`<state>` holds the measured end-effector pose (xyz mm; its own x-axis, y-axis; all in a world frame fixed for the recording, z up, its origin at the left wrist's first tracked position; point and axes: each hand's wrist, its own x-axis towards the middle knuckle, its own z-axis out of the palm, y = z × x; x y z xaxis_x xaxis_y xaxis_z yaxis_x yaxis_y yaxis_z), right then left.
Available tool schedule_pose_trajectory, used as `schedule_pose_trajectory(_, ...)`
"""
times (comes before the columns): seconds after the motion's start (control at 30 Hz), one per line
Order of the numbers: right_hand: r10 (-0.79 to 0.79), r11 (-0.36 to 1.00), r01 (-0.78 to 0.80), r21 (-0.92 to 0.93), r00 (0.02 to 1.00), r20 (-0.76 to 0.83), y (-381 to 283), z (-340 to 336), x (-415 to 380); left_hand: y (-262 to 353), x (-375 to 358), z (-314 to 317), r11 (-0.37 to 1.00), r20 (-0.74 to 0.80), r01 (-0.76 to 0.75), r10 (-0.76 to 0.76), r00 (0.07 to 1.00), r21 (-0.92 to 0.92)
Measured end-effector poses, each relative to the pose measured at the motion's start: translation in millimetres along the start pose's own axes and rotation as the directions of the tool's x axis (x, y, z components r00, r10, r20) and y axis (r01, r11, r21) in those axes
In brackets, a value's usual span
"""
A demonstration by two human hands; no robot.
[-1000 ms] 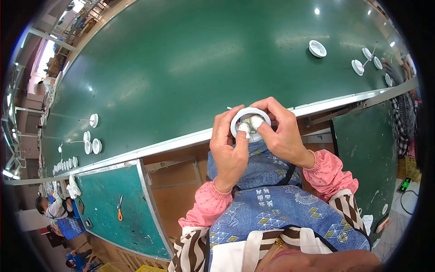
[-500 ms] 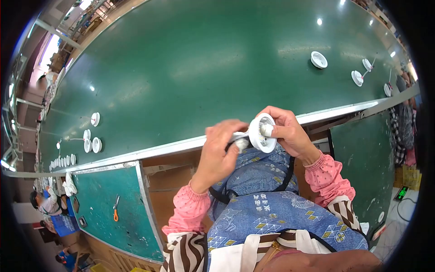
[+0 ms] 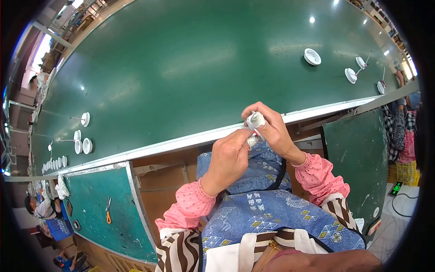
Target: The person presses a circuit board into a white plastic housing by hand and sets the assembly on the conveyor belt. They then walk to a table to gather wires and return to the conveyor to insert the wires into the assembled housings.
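A white round cup-shaped part (image 3: 250,121) is held between my two hands in front of the bench edge, turned nearly edge-on and mostly hidden by fingers. My right hand (image 3: 273,132) grips it from the right, the thumb pressed on it and its tip wrapped in white. My left hand (image 3: 229,155) is closed, thumb and fingers pinching at the part's near side, where a small red bit like a wire shows. White wrapping covers the left thumb tip too. Exactly what the left fingertips hold is hard to make out.
A white dish-shaped part (image 3: 312,56) lies on the green bench (image 3: 181,81). More white parts with thin leads (image 3: 350,75) are at right, and several white parts (image 3: 87,146) at left. Orange-handled scissors (image 3: 108,213) rest on the lower green board. Other people are at the edges.
The white part has turned from showing its open face to nearly edge-on. My left hand has come in against it, and both hands now meet. The view has shifted slightly.
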<state>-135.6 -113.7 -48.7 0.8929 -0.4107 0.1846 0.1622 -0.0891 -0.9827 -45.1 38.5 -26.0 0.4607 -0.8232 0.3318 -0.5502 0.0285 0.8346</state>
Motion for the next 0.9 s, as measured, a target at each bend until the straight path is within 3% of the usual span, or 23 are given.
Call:
schedule_pose_trajectory(0.07, -0.019, 1.000, 0.019, 0.014, 1.000, 0.007, 4, 4, -3, -10, 1, -7, 1.000, 0.032, -0.009, 0.010, 0.999, -0.012)
schedule_pose_trajectory(0.17, 0.134, 0.990, -0.135, -0.046, 0.991, -0.007, -10, 9, -7, -19, 5, -9, 0.995, 0.017, -0.072, 0.073, 0.997, -0.063)
schedule_pose_trajectory(0.27, 0.052, 0.998, -0.055, -0.031, 0.995, -0.087, -12, 10, -3, -22, 6, -5, 0.996, 0.005, -0.057, 0.058, 0.998, -0.071)
schedule_pose_trajectory(0.33, -0.108, 0.965, 0.067, -0.254, 0.983, -0.149, -4, 10, 6, -17, 0, -4, 0.996, 0.047, 0.084, -0.082, 0.996, -0.037)
schedule_pose_trajectory(0.37, -0.085, 0.967, 0.045, -0.253, 0.985, -0.150, 0, 9, 7, -15, -2, -3, 0.994, 0.036, 0.079, -0.077, 0.996, -0.072)
schedule_pose_trajectory(0.4, -0.087, 0.982, 0.055, -0.181, 0.981, -0.171, 6, 10, 7, -16, -6, 0, 1.000, 0.000, 0.023, -0.023, 1.000, -0.002)
schedule_pose_trajectory(0.53, -0.018, 0.994, 0.013, -0.104, 0.999, -0.051, 12, 9, 4, -26, -8, 0, 0.989, -0.039, -0.019, 0.013, 0.999, -0.148)
schedule_pose_trajectory(0.7, -0.036, 0.999, 0.034, -0.036, 0.999, -0.040, 7, 20, 11, -20, -7, -13, 0.990, -0.043, -0.002, -0.004, 0.999, -0.143)
schedule_pose_trajectory(0.83, -0.123, 0.986, 0.120, -0.113, 0.992, -0.017, 7, 21, 15, -21, -14, -13, 0.998, -0.082, -0.026, 0.021, 0.996, -0.056)
schedule_pose_trajectory(0.9, -0.016, 0.999, 0.020, 0.043, 0.996, -0.093, 9, 14, 18, -27, -19, -22, 0.999, -0.117, -0.002, 0.006, 0.993, 0.032)
